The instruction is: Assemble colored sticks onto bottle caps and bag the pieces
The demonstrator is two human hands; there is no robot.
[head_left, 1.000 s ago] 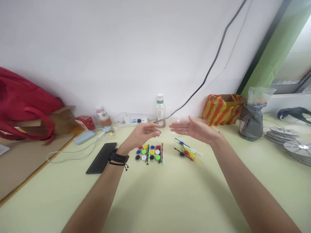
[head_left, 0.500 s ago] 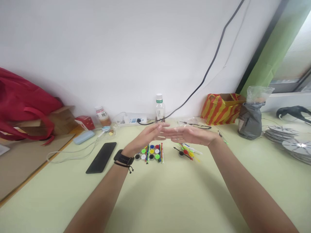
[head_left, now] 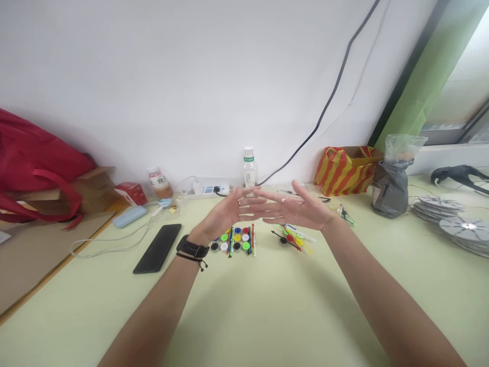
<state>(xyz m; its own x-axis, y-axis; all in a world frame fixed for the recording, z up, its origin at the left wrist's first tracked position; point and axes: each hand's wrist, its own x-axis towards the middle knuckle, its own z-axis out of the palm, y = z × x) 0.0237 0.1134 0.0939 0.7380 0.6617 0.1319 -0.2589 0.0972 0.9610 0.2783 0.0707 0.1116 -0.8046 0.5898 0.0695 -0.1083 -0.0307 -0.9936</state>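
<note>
Both hands hover over the table, fingertips meeting or overlapping in the middle. My left hand (head_left: pixel 229 211), with a black watch (head_left: pixel 193 248) at its wrist, has its fingers stretched out and holds nothing. My right hand (head_left: pixel 300 208) is flat too, fingers spread and thumb raised, also holding nothing. Beneath the left hand lie rows of colored round discs (head_left: pixel 237 237) with several thin arrow-shaped pointers (head_left: pixel 252 239) between them. Under the right hand is a loose pile of arrow spinners (head_left: pixel 292 238) in black, red, yellow, white and green, partly hidden by the palm.
A black phone (head_left: pixel 157 248) lies at left near a white cable and a light-blue case (head_left: pixel 130 216). A bottle (head_left: pixel 249 168) and power strip (head_left: pixel 210 187) stand by the wall. Rightward are a striped bag (head_left: pixel 346 171), a grey bag (head_left: pixel 391 188) and stacked grey discs (head_left: pixel 464 229).
My right thumb has lifted and the right fingers have spread apart. The left fingers have fanned out as well. Both hands stay above the table, and the view has shifted slightly.
</note>
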